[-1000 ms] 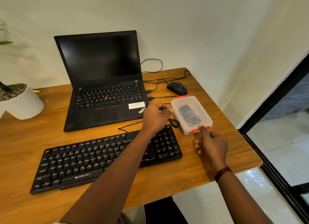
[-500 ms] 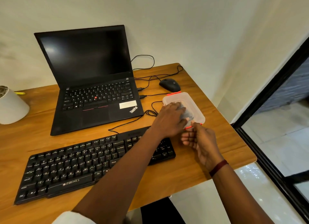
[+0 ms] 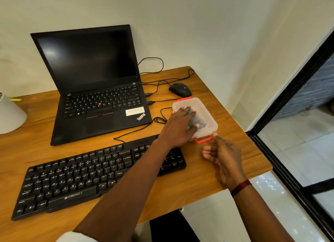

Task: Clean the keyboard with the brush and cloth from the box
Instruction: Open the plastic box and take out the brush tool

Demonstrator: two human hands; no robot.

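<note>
A translucent plastic box (image 3: 208, 109) with red clips stands on the desk, right of the laptop. My left hand (image 3: 180, 126) lies flat on its lid with fingers spread. Dark contents (image 3: 199, 122) show through the lid; I cannot make out the brush or the cloth. My right hand (image 3: 224, 157) is at the box's near end. Its fingertips hold the near red clip (image 3: 203, 140), which sticks outward, and its other fingers are curled. The black keyboard (image 3: 72, 178) lies in front of me, partly under my left forearm.
An open black laptop (image 3: 101, 104) stands behind the keyboard, with a black mouse (image 3: 180, 89) and loose cables (image 3: 159, 119) close to the box. A white pot (image 3: 10, 113) sits far left. The desk's right edge (image 3: 256, 151) is near the box; a black-framed glass door (image 3: 289, 115) lies beyond.
My left hand moved from beside the box onto its lid and now lies flat there. My right hand stayed at the near red clip, which now sticks outward.
</note>
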